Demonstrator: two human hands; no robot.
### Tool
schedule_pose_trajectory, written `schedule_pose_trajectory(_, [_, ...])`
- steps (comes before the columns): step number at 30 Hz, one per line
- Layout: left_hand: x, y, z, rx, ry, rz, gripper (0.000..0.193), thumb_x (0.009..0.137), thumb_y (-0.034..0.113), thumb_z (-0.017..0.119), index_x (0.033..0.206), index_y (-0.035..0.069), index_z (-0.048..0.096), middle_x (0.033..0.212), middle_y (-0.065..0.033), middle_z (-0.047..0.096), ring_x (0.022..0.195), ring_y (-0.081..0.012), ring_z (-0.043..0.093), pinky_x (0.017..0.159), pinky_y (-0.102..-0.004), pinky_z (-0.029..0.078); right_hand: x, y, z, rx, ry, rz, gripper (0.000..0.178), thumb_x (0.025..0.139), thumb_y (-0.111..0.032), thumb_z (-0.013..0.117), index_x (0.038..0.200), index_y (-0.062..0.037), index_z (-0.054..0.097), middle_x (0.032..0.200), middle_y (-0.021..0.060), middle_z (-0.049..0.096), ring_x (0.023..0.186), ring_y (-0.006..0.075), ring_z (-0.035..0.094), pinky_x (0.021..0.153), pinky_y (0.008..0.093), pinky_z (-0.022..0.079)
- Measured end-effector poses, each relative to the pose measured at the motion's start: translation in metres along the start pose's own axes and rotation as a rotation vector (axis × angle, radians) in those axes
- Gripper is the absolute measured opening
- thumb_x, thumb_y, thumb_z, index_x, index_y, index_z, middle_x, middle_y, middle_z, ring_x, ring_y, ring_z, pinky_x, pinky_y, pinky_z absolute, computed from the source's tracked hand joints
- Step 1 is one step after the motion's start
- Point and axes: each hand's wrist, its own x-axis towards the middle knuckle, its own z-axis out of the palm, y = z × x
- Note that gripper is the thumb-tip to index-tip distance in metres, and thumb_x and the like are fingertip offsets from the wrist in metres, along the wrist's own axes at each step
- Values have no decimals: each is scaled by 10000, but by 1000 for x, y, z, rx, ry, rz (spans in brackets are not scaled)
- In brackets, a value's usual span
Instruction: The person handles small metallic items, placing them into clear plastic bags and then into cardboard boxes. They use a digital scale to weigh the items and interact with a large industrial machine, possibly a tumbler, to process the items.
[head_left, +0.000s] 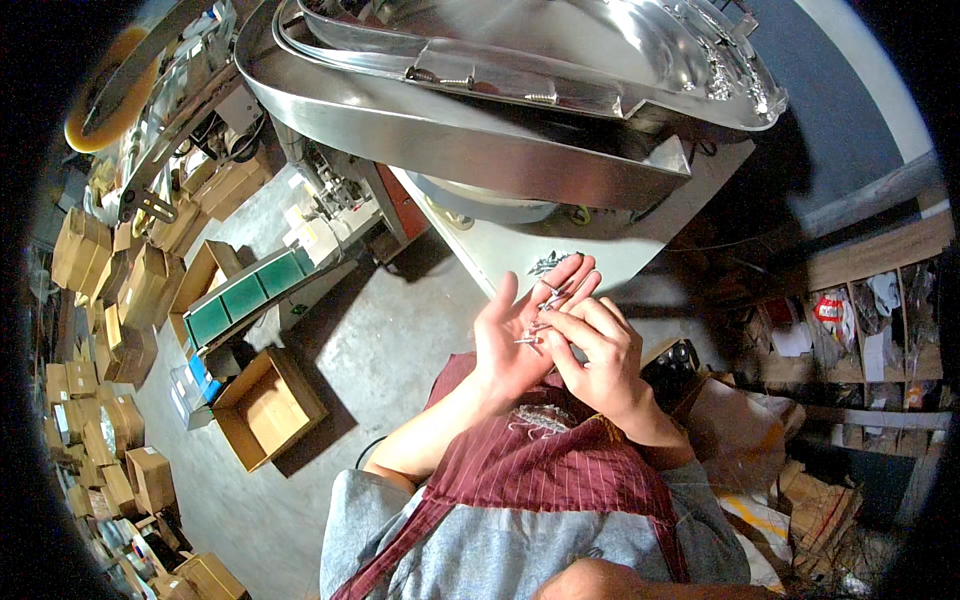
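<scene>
My left hand [508, 335] is turned palm up, fingers stretched out. Several small silvery screws [528, 340] lie across its palm and fingers. Over that palm, my right hand [603, 355] has its fingers bent, their tips among the screws. Whatever the right fingertips pinch is hidden. Just beyond the left fingertips, a small pile of screws [545, 263] rests on the white machine top [610, 265]. Above stands a metal bowl feeder [450, 140] with a curved track. A few screws [541, 98] sit on its clear-edged rail, and more lie inside the bowl at the right.
An open cardboard box [268, 410] stands on the floor at left, near a green conveyor belt [245, 295]. Many cardboard boxes [150, 480] are stacked along the far left. Shelves [860, 330] with packed goods line the right. White sacks [735, 430] lie by my right elbow.
</scene>
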Motion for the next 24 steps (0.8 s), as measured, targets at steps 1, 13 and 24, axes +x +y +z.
schedule_pose_trajectory(1, [0,0,1,2,-1,-1,742,1019,506,324,1482,-70,261,1555,-206,286,1457,-322,261,1210,-419,209,0,0,1,-7,-2,-14,191,786,-41,681,972,-26,722,860,100,647,794,279,620,702,376,510])
schedule_pose_trajectory(13, [3,6,-3,44,-3,-20,737,1014,526,329,1495,-31,275,1565,-168,297,1455,-297,282,1176,-431,261,-9,-1,-1,96,-49,2,220,803,-5,673,1019,2,711,840,111,633,756,274,611,689,361,506])
schedule_pose_trajectory(24, [7,2,-3,12,26,-19,741,1010,502,366,1476,-68,278,1548,-195,313,1455,-310,276,1205,-418,227,-6,6,-6,23,-16,16,254,810,-15,652,1060,-13,699,882,115,631,788,283,618,698,368,509])
